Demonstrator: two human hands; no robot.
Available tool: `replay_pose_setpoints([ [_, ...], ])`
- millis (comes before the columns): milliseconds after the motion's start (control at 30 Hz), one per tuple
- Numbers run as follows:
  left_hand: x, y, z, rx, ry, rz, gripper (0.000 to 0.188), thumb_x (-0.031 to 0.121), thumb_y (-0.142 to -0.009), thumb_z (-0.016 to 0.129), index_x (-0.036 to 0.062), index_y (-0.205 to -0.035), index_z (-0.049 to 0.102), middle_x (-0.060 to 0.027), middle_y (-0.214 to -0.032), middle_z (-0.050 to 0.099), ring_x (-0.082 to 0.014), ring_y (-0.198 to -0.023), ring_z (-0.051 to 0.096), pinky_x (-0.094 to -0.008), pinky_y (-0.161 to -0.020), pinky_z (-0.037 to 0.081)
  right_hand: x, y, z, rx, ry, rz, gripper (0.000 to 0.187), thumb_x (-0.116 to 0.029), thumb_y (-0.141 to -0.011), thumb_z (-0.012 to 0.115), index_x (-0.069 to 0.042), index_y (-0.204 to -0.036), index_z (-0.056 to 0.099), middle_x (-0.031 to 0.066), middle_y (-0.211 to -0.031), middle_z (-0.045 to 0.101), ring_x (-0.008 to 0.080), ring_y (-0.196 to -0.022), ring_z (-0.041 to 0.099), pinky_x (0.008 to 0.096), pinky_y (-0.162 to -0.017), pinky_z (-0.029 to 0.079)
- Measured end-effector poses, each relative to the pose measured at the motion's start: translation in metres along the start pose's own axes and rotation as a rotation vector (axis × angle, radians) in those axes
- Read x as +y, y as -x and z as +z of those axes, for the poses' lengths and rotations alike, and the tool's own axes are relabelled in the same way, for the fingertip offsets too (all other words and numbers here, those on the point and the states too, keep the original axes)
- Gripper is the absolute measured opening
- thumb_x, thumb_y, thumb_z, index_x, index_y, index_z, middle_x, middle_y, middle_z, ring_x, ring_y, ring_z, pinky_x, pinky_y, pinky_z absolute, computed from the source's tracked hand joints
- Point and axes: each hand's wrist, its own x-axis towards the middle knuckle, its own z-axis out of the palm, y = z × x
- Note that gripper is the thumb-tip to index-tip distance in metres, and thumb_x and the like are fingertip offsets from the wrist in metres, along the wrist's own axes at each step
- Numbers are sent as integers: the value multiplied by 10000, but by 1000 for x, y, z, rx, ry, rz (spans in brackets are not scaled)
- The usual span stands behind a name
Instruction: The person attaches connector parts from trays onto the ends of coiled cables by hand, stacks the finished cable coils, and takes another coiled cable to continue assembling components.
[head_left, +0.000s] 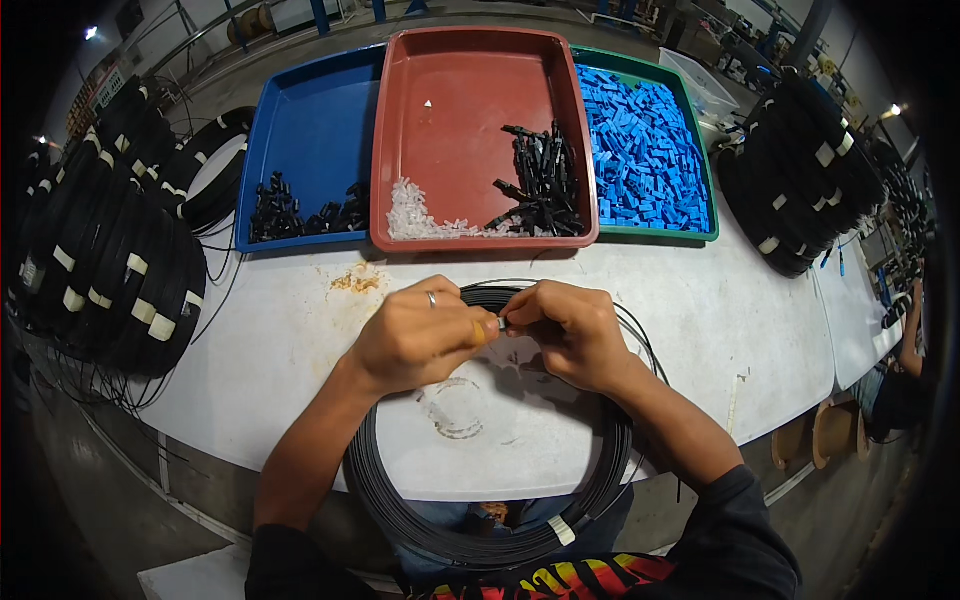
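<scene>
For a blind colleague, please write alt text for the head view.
Left hand and right hand meet at a small piece over a black cable coil. Beyond, on the white table: blue tray, red tray, green tray.

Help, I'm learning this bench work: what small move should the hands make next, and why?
I'd probably firm the pinch of the bare left hand before easing the bare right hand: both meet at a small pale piece by the far side of the round black cable coil, hiding most of it.
</scene>
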Motion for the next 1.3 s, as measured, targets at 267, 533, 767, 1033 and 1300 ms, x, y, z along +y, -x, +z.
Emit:
replay_pose_setpoints([
  [267,4,-1,1,64,297,-242,136,-27,-727,840,-9,-737,706,-105,-759,743,-182,-602,649,-302,-639,526,-11,0,-3,141,286,-317,234,148,-637,695,10,-814,628,135,-887,704,257,-745,707,315,-619,573],
  [533,1,-4,1,-1,-107,72,121,-48,-719,809,-13,-755,698,-92,-792,736,-200,-611,639,-309,-625,539,3,-1,1,58,-3,-30,269,233,-671,654,47,-862,624,176,-938,718,271,-802,736,340,-644,594],
  [767,9,-5,-1,63,443,-598,120,-2,-735,831,-7,-762,713,-118,-775,743,-208,-631,665,-305,-604,536,-7,1,-2,115,343,-371,280,142,-619,661,35,-874,616,161,-953,670,320,-794,666,373,-687,573],
  [1033,0,-1,3,17,-71,122,149,-11,-780,790,13,-711,659,-89,-769,715,-188,-648,648,-314,-642,535,-4,2,1,49,34,2,299,163,-615,636,26,-880,649,154,-936,705,318,-825,715,369,-698,583],
  [1300,2,-3,1,85,297,-251,136,-1,-735,841,-11,-766,708,-87,-745,725,-206,-601,643,-308,-624,537,-12,0,0,211,369,-441,262,121,-611,691,14,-843,632,141,-949,698,307,-789,693,375,-660,557],
])
